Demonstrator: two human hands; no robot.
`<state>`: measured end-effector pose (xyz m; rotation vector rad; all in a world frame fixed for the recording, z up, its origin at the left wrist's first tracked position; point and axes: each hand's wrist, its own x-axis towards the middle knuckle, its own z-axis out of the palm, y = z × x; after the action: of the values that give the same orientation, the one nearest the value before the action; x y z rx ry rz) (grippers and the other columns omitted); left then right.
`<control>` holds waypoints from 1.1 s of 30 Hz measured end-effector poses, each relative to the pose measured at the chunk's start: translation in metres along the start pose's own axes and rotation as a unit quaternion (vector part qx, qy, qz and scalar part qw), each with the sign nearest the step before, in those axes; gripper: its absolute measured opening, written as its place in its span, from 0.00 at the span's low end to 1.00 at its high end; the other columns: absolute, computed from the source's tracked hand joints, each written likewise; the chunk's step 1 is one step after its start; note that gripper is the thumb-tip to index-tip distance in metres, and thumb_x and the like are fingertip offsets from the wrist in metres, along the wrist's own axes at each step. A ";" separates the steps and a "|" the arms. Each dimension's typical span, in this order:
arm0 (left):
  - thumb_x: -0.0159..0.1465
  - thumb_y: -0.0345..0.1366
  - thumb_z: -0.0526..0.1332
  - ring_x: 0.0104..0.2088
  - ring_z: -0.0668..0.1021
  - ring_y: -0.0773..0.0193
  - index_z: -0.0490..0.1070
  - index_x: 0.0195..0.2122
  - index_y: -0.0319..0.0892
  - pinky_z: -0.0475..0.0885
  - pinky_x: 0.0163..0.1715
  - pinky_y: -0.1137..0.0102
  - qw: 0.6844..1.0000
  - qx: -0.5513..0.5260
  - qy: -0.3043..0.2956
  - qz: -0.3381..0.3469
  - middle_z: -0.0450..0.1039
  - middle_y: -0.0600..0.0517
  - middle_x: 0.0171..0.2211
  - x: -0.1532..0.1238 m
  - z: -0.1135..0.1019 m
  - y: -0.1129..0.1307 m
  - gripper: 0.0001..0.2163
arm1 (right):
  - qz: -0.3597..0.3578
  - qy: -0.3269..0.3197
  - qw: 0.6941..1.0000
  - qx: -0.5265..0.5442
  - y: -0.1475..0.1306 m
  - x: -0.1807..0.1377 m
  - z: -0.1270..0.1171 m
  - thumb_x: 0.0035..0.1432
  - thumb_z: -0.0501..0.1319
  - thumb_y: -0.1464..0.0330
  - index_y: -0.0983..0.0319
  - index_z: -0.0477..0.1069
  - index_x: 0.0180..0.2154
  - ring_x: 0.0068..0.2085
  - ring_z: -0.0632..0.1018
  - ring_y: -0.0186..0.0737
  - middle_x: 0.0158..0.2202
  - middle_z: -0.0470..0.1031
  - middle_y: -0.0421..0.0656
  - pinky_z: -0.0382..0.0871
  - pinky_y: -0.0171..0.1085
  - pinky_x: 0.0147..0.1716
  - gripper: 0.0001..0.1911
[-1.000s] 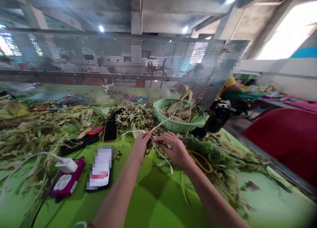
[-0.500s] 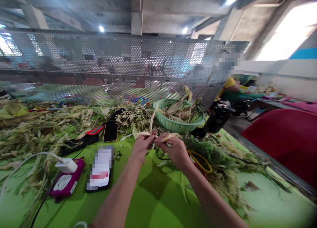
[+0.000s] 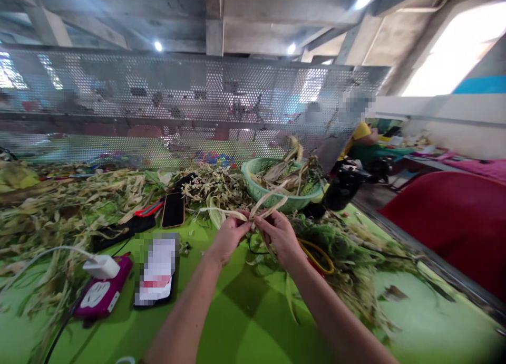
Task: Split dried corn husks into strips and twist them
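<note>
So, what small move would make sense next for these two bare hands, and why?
Perhaps pull the narrow, pale, dry plant strips gently snug: the bare left hand and bare right hand pinch them close together where they meet, while loose ends fan out leftward and, in this view, across the light-green perforated plastic basket.

My feed came from one camera worn on the person's head, facing forward and down. It looked at the tabletop (image 3: 245, 327) from above at close range; the forearms (image 3: 188, 308) entered from the bottom edge, and the left grip (image 3: 230, 238) and right grip (image 3: 280, 234) lay just below mid-frame. Farther off, the wide view took in a perforated screen (image 3: 177, 92) and the ceiling (image 3: 269, 8).
</note>
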<state>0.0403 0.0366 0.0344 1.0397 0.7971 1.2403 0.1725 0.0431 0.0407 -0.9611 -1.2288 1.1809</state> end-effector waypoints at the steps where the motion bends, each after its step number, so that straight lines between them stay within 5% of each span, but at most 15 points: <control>1: 0.51 0.39 0.67 0.23 0.65 0.71 0.68 0.36 0.39 0.57 0.24 0.74 1.000 -0.001 0.002 -0.001 0.64 0.56 0.22 -0.001 0.000 0.001 0.14 | 0.007 -0.004 1.000 -0.003 0.001 0.000 0.000 0.45 0.68 0.59 0.63 0.69 0.28 0.19 0.60 0.28 0.20 0.67 0.35 0.49 0.31 0.17 0.16; 7: 0.53 0.39 0.66 0.28 0.70 0.69 0.67 0.36 0.39 0.64 0.32 0.73 0.999 -0.024 0.014 -0.019 0.68 0.56 0.25 -0.001 0.001 -0.001 0.13 | 0.021 0.010 1.000 -0.004 0.007 0.002 -0.003 0.45 0.68 0.58 0.62 0.65 0.26 0.22 0.62 0.29 0.21 0.63 0.34 0.53 0.30 0.19 0.17; 19: 0.57 0.38 0.63 0.41 0.73 0.62 0.67 0.40 0.39 0.66 0.45 0.66 0.996 0.072 0.000 0.050 0.72 0.49 0.37 0.003 -0.006 -0.010 0.12 | 0.015 0.003 1.000 -0.013 0.006 0.001 -0.004 0.45 0.68 0.57 0.62 0.65 0.24 0.21 0.63 0.29 0.20 0.65 0.35 0.54 0.31 0.19 0.17; 23: 0.57 0.37 0.62 0.37 0.73 0.64 0.68 0.38 0.39 0.67 0.42 0.69 0.998 0.045 0.013 0.050 0.72 0.51 0.33 0.005 -0.006 -0.006 0.10 | 0.027 -0.042 0.999 -0.010 0.004 0.004 -0.008 0.46 0.67 0.57 0.62 0.69 0.26 0.22 0.67 0.31 0.21 0.69 0.36 0.59 0.32 0.21 0.15; 28: 0.54 0.38 0.63 0.20 0.65 0.72 0.67 0.36 0.39 0.58 0.21 0.76 0.998 0.022 0.065 -0.011 0.67 0.56 0.22 0.006 -0.011 -0.003 0.11 | -0.005 -0.116 0.993 -0.036 0.001 0.008 -0.015 0.48 0.67 0.60 0.61 0.73 0.37 0.30 0.75 0.37 0.32 0.76 0.42 0.67 0.34 0.28 0.15; 33: 0.54 0.37 0.62 0.19 0.64 0.73 0.67 0.36 0.39 0.55 0.20 0.76 0.996 0.028 0.090 -0.008 0.66 0.56 0.22 0.007 -0.015 -0.003 0.10 | -0.169 -0.136 0.949 -0.230 -0.005 0.004 -0.017 0.53 0.63 0.63 0.60 0.75 0.38 0.34 0.75 0.41 0.36 0.75 0.45 0.69 0.38 0.34 0.11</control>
<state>0.0288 0.0461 0.0270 0.9736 0.9820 1.3174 0.1903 0.0472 0.0444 -0.8865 -1.8651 0.7814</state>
